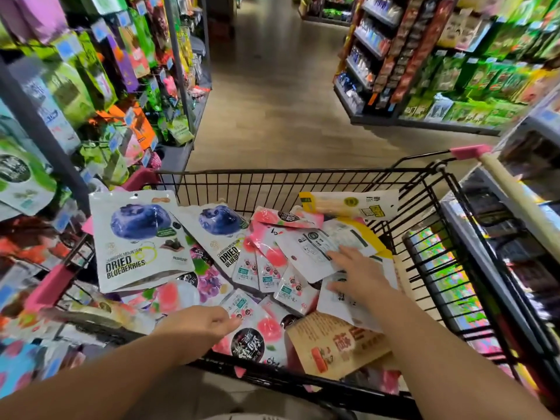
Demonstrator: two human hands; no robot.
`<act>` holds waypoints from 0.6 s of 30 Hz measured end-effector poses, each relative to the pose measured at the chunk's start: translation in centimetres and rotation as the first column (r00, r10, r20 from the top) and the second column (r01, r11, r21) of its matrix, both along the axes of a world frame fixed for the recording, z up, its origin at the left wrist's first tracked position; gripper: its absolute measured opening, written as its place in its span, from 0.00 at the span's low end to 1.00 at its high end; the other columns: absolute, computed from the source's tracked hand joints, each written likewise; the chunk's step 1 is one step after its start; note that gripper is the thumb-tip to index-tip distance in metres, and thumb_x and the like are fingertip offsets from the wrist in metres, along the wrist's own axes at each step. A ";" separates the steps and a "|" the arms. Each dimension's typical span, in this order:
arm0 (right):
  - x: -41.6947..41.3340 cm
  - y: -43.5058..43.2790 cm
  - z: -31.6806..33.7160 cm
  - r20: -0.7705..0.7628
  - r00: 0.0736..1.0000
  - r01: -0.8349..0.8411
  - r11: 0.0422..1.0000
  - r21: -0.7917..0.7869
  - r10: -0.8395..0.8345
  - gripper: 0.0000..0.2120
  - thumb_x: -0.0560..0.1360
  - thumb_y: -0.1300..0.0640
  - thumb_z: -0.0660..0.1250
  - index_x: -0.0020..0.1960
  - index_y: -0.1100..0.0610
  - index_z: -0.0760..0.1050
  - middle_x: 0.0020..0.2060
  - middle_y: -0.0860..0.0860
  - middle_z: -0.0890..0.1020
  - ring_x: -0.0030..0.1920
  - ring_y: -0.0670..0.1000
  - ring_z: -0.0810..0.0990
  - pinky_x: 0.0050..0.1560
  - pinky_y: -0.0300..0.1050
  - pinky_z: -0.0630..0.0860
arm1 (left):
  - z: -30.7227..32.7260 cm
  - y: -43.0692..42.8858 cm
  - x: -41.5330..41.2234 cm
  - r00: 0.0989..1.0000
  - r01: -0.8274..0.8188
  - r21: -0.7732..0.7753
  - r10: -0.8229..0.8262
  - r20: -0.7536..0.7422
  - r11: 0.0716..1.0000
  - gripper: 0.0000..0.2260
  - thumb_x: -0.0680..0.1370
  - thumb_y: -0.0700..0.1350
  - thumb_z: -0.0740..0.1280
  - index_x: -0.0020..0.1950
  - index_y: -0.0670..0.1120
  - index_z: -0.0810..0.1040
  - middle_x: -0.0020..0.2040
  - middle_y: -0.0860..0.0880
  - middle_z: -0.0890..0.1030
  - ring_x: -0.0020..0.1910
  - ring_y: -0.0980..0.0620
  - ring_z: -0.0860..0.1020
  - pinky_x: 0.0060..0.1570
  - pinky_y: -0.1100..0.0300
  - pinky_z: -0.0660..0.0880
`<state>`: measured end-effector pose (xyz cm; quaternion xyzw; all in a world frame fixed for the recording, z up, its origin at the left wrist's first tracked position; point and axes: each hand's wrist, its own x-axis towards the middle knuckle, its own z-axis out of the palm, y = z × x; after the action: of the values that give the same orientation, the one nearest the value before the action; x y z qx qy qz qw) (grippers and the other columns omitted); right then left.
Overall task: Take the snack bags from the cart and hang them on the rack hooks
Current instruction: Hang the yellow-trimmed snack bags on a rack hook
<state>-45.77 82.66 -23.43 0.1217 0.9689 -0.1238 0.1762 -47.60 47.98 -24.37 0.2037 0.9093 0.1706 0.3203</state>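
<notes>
A black wire cart (303, 180) with pink corner guards stands in front of me, full of snack bags. A large white dried blueberries bag (136, 241) leans at the cart's left, and a second blueberry bag (221, 234) lies beside it. Several pink peach bags (266, 268) fill the middle. My left hand (197, 328) reaches over the near rim, its fingertips pinching the corner of a pink and white bag (251, 325). My right hand (360, 277) lies flat, fingers spread, on white bags (306, 253) lying back side up. The hook rack (100, 95) hangs full on the left.
A brown paper-look bag (336, 344) lies at the cart's near right corner, a yellow and white bag (348, 204) at the far side. The cart handle (515, 189) points toward shelves on the right (454, 71). A wood-floor aisle (272, 101) runs ahead.
</notes>
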 end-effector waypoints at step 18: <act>-1.8 -6.2 6.7 -0.757 0.551 -0.069 0.884 -0.462 -0.352 0.20 0.81 0.47 0.54 0.40 0.57 0.75 0.27 0.46 0.71 0.28 0.44 0.67 0.29 0.40 0.61 | 1.2 0.2 0.2 0.994 -0.094 0.032 0.092 0.061 0.995 0.32 0.59 0.82 0.53 0.51 0.62 0.73 0.40 0.59 0.77 0.43 0.61 0.76 0.43 0.60 0.72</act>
<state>-47.59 76.47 -16.70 0.0867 0.8689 -0.3954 -0.2848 -47.42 48.18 -23.19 0.1616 0.9048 0.2070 0.3353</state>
